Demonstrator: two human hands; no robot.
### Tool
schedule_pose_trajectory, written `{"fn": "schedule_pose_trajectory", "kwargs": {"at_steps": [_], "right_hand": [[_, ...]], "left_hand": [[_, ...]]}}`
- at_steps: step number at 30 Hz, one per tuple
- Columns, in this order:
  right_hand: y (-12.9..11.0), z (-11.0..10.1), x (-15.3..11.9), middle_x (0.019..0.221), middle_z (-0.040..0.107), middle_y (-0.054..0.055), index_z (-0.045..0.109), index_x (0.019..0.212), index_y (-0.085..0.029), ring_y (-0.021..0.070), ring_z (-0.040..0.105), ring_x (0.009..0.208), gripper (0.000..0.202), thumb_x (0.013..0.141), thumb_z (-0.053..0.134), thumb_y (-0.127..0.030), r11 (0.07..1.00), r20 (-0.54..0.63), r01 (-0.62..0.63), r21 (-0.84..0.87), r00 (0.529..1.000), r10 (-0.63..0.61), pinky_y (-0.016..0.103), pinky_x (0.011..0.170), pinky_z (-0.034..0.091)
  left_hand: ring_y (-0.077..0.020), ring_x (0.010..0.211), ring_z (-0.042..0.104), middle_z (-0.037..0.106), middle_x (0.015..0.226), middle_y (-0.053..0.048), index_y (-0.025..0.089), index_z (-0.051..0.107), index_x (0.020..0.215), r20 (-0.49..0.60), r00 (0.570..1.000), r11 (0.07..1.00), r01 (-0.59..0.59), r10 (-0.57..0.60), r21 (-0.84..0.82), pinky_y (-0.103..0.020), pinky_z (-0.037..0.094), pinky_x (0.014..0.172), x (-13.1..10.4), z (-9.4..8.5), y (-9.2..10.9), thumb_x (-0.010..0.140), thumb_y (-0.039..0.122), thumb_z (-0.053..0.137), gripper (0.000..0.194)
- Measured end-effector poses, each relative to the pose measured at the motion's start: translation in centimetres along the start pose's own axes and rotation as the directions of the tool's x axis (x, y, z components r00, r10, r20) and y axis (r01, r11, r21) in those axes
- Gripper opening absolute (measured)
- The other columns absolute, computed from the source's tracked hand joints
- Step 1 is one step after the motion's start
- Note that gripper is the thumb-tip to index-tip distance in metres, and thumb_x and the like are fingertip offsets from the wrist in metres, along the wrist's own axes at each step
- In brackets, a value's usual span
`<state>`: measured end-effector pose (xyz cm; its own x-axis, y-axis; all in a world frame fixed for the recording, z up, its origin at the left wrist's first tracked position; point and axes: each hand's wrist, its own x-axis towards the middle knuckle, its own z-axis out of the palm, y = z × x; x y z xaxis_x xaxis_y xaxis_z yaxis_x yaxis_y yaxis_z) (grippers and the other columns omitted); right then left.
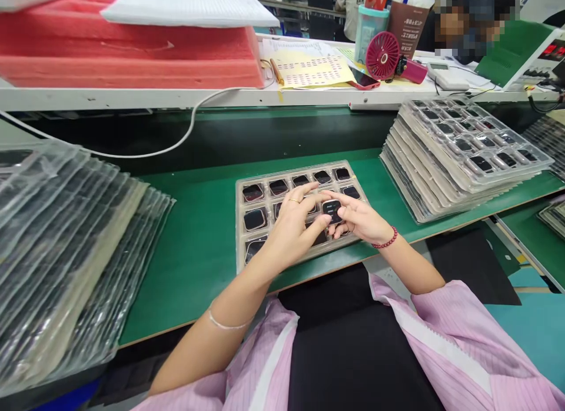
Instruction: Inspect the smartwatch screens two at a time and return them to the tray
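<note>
Between my two hands, above a plastic tray (241, 222), is a smartwatch body (332, 209) without a strap, its dark screen facing up and showing faint light marks. My right hand (359, 219) grips it at the right side and far edge. My left hand (296, 222) comes over the tray from the left, its thumb and fingertips closed at the watch's left edge. In the tray's compartments lie several similar watch bodies, such as the watch body (255, 219) at the left. My hands hide some of the middle compartments.
Stacked trays (463, 158) of watch bodies rise at the right. A tall leaning pile of plastic trays (75, 252) stands at the left. Along the shelf are pink foam (132, 57), a phone (364, 79), a small fan (383, 56) and a cup (371, 31). A white cable (189, 131) droops below it.
</note>
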<state>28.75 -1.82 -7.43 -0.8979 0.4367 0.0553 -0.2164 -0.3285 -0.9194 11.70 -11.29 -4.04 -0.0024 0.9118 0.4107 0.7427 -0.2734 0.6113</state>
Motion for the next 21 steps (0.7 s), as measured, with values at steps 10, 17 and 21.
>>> {"fn": "schedule_pose_trajectory", "kwargs": {"at_steps": [10, 17, 21], "right_hand": [[-3.0, -3.5, -0.7, 0.115, 0.070, 0.011, 0.057, 0.127, -0.014, 0.0161, 0.072, 0.089, 0.040, 0.089, 0.065, -0.021, 0.971, -0.113, 0.077, 0.225, 0.992, -0.053, 0.023, 0.074, 0.063], [-3.6, -5.5, -0.1, 0.104, 0.074, 0.010, 0.061, 0.120, -0.011, 0.0146, 0.071, 0.075, 0.051, 0.078, 0.079, -0.033, 0.954, -0.105, 0.183, 0.238, 0.981, -0.162, 0.024, 0.069, 0.063], [-4.2, -6.3, -0.1, 0.102, 0.074, 0.010, 0.063, 0.118, -0.010, 0.0141, 0.070, 0.073, 0.051, 0.076, 0.079, -0.034, 0.939, -0.134, 0.235, 0.250, 0.969, -0.207, 0.023, 0.065, 0.063]], "left_hand": [[-0.0438, 0.144, 0.033, 0.048, 0.151, -0.015, 0.022, 0.050, 0.140, -0.074, 0.856, 0.833, 0.515, -0.511, 0.204, -0.063, 0.027, 0.118, -7.3, -6.1, -10.1, 0.081, 0.051, 0.056, 0.065], [-0.0326, 0.144, 0.037, 0.054, 0.147, 0.001, 0.030, 0.068, 0.121, -0.069, 0.787, 0.775, 0.617, -0.614, 0.141, -0.050, 0.024, 0.122, -7.0, -7.2, -9.6, 0.074, 0.055, 0.056, 0.054], [-0.0300, 0.136, 0.049, 0.065, 0.129, 0.020, 0.057, 0.064, 0.118, 0.012, 0.702, 0.681, 0.695, -0.712, -0.230, -0.048, 0.036, 0.116, -5.5, -9.2, -7.6, 0.069, 0.058, 0.069, 0.049]]}}
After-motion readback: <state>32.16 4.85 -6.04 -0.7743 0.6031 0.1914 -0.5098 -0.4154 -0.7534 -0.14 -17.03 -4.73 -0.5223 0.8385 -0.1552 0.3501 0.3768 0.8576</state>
